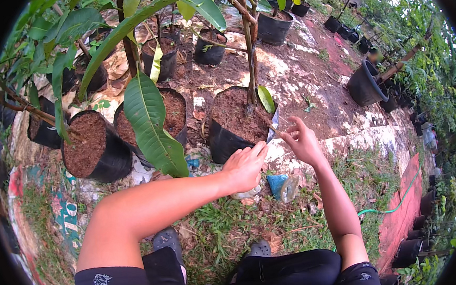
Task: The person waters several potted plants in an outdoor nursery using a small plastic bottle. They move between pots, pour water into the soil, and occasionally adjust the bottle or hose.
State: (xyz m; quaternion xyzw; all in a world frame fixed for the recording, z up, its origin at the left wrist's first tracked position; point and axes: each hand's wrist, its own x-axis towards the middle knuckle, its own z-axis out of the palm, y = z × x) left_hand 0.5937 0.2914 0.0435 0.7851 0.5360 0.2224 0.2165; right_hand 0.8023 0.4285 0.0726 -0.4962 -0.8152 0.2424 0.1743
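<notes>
A black plastic grow bag [228, 142] filled with brown soil [236, 114] stands in front of me, with a thin woody trunk [250, 62] rising from it. My left hand [247, 166] lies against the bag's near right rim, fingers stretched out. On the right, my right hand [300, 140] has its thumb and fingers at a thin brown twig or dry strip [276, 131] by the folded, silvery edge [275, 123] of the bag; whether it pinches it is unclear. A green leaf [265, 99] hangs over that rim. A large green leaf [154, 125] hangs left of the bag.
Other soil-filled grow bags [109, 149] stand to the left and behind. A blue packet [277, 184] and a clear plastic bag [290, 189] lie on the grass near me. A black pot [365, 83] leans at right; a green hose [396, 207] crosses a red sheet [399, 218].
</notes>
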